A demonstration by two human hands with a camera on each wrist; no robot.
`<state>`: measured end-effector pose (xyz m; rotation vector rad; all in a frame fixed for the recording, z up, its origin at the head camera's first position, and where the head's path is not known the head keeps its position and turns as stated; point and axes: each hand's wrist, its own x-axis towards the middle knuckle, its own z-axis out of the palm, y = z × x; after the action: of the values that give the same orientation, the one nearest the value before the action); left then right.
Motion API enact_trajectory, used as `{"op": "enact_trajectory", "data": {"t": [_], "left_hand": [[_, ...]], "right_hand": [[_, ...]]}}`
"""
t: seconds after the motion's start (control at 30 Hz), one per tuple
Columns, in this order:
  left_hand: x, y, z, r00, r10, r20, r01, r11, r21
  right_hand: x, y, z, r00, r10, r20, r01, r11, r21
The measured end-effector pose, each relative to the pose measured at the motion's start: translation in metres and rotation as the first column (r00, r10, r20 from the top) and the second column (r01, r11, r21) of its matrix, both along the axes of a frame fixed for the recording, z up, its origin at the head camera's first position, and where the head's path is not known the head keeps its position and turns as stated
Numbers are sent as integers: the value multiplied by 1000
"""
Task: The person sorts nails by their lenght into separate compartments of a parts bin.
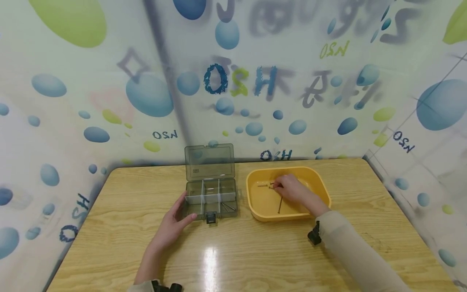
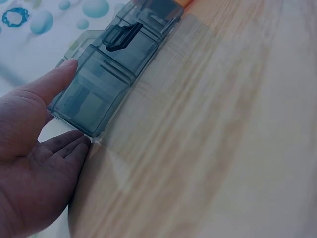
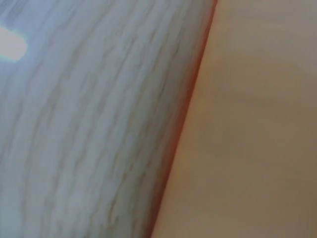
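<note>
A translucent grey compartment box (image 1: 236, 198) stands with its lid (image 1: 209, 163) raised at the back. Thin metal pieces (image 1: 228, 207) lie in its front right compartment. My left hand (image 1: 172, 225) is at the box's left front corner, thumb on the front and fingers along the left side. In the left wrist view, the thumb (image 2: 62, 79) touches the box. My right hand (image 1: 292, 190) reaches into a yellow tray (image 1: 264, 215), fingertips bunched low beside small screws (image 1: 262, 185). Whether they pinch one is hidden. A longer screw (image 1: 280, 205) lies below that hand.
Both containers stand on a light wooden table (image 1: 240, 259), the tray to the right of the box. A patterned cloth backdrop (image 1: 255, 121) rises behind the table's far edge. The right wrist view has only tabletop and the tray's side (image 3: 237, 124).
</note>
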<state>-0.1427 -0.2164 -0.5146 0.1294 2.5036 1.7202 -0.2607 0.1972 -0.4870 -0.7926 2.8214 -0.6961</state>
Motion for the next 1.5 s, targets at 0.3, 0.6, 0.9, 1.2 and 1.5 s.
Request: {"op": "enact_trajectory", "data": {"t": [0.3, 0.6, 0.9, 1.2, 1.5], "left_hand": [[0, 0, 1, 1000, -4, 12, 4, 1000, 13], [0, 0, 1, 1000, -10, 6, 10, 1000, 16], [0, 0, 1, 1000, -7, 0, 7, 1000, 12], [0, 0, 3, 1000, -12, 4, 12, 1000, 10], [0, -1, 1, 1000, -18, 1, 18, 1000, 21]], "right_hand": [[2, -8, 16, 996, -51, 76, 55, 997, -58], [7, -14, 28, 1000, -6, 27, 8, 995, -101], [11, -20, 34, 999, -7, 33, 10, 995, -99], [19, -37, 46, 998, 33, 58, -24, 989, -149], [24, -56, 57, 997, 66, 41, -58, 982, -181]]}}
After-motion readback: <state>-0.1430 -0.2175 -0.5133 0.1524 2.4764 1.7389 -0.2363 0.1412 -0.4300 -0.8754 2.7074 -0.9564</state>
